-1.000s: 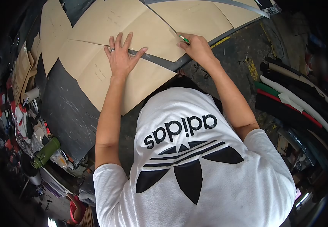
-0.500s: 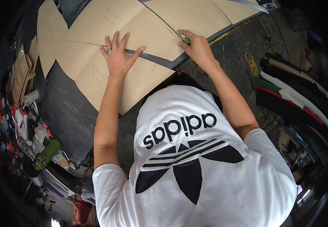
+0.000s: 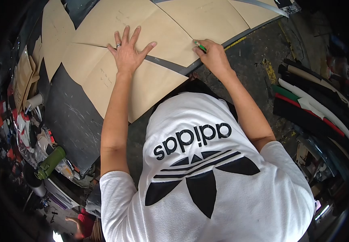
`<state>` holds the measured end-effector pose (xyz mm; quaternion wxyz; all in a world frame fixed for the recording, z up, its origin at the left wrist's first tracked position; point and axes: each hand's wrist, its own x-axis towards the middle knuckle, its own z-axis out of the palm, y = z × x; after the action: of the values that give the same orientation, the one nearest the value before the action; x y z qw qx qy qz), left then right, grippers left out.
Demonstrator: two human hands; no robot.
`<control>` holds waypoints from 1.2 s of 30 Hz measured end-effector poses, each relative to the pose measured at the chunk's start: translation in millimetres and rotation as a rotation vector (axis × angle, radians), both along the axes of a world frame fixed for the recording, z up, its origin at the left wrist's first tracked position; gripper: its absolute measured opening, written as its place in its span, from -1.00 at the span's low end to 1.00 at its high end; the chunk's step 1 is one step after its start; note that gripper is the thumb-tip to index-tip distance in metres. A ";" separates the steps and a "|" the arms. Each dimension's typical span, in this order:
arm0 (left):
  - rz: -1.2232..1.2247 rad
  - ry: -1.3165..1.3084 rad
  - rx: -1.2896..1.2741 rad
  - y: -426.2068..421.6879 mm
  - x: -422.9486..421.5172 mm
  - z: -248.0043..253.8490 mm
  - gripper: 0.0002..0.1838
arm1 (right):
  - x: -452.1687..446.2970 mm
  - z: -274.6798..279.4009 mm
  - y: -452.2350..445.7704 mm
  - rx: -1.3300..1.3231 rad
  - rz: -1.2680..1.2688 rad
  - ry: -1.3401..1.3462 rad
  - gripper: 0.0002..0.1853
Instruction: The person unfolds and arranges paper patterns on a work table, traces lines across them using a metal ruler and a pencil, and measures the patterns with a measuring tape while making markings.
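Observation:
My left hand (image 3: 129, 55) lies flat with fingers spread on a large tan paper pattern sheet (image 3: 142, 30), a ring on one finger. In my right hand (image 3: 215, 56) is a slim green pen (image 3: 200, 46), gripped between thumb and fingers. Its tip is close to the seam where this sheet meets another tan paper piece (image 3: 206, 18). Below the left hand, a lower tan paper piece (image 3: 100, 80) spreads toward my body. A dark wedge of the table (image 3: 170, 64) shows between the paper edges.
Rolls of black, white, red and green material (image 3: 311, 103) lie at the right. Along the left are folded brown cardboard (image 3: 23, 78), a green bottle (image 3: 51, 162) and assorted clutter. A person in red (image 3: 86, 224) is at the lower left. Yellow floor markings (image 3: 269, 69) show beyond the table edge.
The dark gap between the two upper paper pieces has narrowed. My left hand has slid slightly away from my body, and my right hand with the pen has come slightly nearer it.

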<state>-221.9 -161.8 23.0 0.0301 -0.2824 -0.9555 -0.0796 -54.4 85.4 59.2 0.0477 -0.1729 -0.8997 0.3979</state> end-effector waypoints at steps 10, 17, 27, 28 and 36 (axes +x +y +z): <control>0.020 0.053 0.004 1.0 0.0 -0.5 -0.04 | -2.5 -0.3 -4.3 0.047 0.046 0.077 -0.70; 0.016 0.055 0.083 1.1 -0.8 -2.6 -0.01 | -0.4 33.8 -73.6 0.049 0.407 -0.172 -0.57; 0.007 0.060 0.268 -21.1 -13.7 -15.6 -0.33 | -6.9 27.7 -87.1 0.043 0.430 -0.313 -0.50; -0.018 0.048 0.163 -26.0 -16.3 -14.2 -0.39 | -9.8 32.9 -88.4 0.031 0.411 -0.407 -0.52; -0.084 -0.068 -0.008 -35.5 -28.9 7.0 -0.48 | -44.5 6.0 -93.1 -0.005 0.335 -0.205 -0.56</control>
<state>-250.7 -197.2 30.0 -0.0067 -0.3197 -0.9435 -0.0866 -99.0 -7.7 65.2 -0.1115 -0.0603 -0.9150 0.3830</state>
